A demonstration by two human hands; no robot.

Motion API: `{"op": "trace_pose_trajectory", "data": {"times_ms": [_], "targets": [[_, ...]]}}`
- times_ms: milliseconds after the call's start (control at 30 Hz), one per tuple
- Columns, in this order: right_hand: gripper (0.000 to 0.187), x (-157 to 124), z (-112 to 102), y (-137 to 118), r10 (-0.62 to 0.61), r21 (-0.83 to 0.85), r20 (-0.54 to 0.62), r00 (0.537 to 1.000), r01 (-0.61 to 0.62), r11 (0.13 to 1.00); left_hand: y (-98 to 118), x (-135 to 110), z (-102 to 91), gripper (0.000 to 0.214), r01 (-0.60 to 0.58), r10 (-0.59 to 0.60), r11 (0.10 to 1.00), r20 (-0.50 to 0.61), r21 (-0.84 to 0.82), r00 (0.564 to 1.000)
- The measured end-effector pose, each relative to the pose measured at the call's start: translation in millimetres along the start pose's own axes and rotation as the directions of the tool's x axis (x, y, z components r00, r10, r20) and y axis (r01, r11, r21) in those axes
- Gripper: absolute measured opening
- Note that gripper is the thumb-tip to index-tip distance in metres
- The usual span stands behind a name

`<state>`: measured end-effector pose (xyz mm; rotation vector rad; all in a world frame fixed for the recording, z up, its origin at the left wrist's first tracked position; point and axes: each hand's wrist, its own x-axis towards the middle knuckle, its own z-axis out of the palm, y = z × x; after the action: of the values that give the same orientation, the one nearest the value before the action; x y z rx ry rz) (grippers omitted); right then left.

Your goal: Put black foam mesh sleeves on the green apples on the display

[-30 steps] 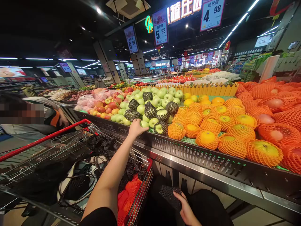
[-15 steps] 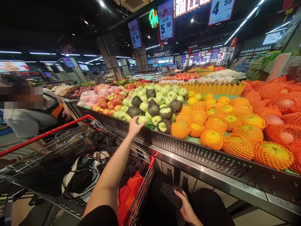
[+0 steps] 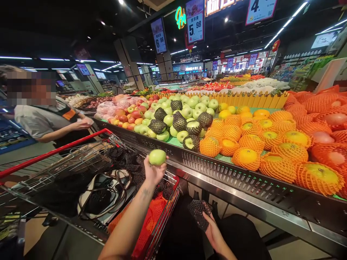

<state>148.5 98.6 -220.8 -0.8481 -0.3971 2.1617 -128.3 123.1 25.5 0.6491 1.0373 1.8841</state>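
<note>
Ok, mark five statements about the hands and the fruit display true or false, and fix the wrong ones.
1. The left hand holds a green apple. True.
2. The right hand holds an orange mesh sleeve. False: it holds a black mesh fruit sleeve.
3. The apple in the left hand is wrapped in mesh. False: it is bare.
4. Seen in the picture, the oranges in orange mesh sleeves lie to the right of the piled green apples. True.
5. All the piled green apples wear black mesh. False: only some do; many are bare.
</note>
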Motion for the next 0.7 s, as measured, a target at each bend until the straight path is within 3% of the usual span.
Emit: {"op": "trace_pose_trajectory", "data": {"times_ms": [67,167,233,300,400,467,533,600,700], "targets": [[0.051,-4,7,-4,-0.003,-0.02,0.022,1.0,0.003,1.0,-26,-37,-2.1,0.063,0.006,-0.007,0.994,0.007,0.112,1.0],[0.052,-18,25,-23,0.002,-0.115,0.023,1.0,0.0,0.993,-58,-79,3.1,0.073,-0.182,0.155,0.928,0.105,0.325,0.982],[0.048,-33,41,-45,0.011,-0.206,0.05,0.999,0.0,0.979,-68,-96,12.3,0.076,-0.317,0.254,0.859,0.204,0.402,0.945],[0.047,-53,60,-71,0.031,-0.323,0.156,0.987,0.022,0.946,-71,-105,24.3,0.075,-0.394,0.29,0.817,0.291,0.421,0.912],[0.049,-89,92,-109,0.062,-0.41,0.37,0.927,0.103,0.906,-73,-112,42.9,0.077,-0.43,0.286,0.799,0.364,0.42,0.886],[0.05,-114,115,-126,0.073,-0.478,0.536,0.841,0.231,0.847,-77,-117,53.4,0.079,-0.438,0.285,0.806,0.388,0.397,0.876],[0.043,-135,137,-132,0.052,-0.55,0.656,0.753,0.43,0.716,-86,-124,61.0,0.078,-0.45,0.3,0.823,0.406,0.347,0.863],[0.037,-150,151,-129,0.021,-0.599,0.742,0.67,0.65,0.468,-98,-133,64.7,0.076,-0.44,0.297,0.847,0.421,0.298,0.857],[0.032,-163,154,-113,-0.012,-0.669,0.737,0.676,0.731,0.135,-117,-150,62.6,0.071,-0.293,0.166,0.923,0.431,0.248,0.887]]}}
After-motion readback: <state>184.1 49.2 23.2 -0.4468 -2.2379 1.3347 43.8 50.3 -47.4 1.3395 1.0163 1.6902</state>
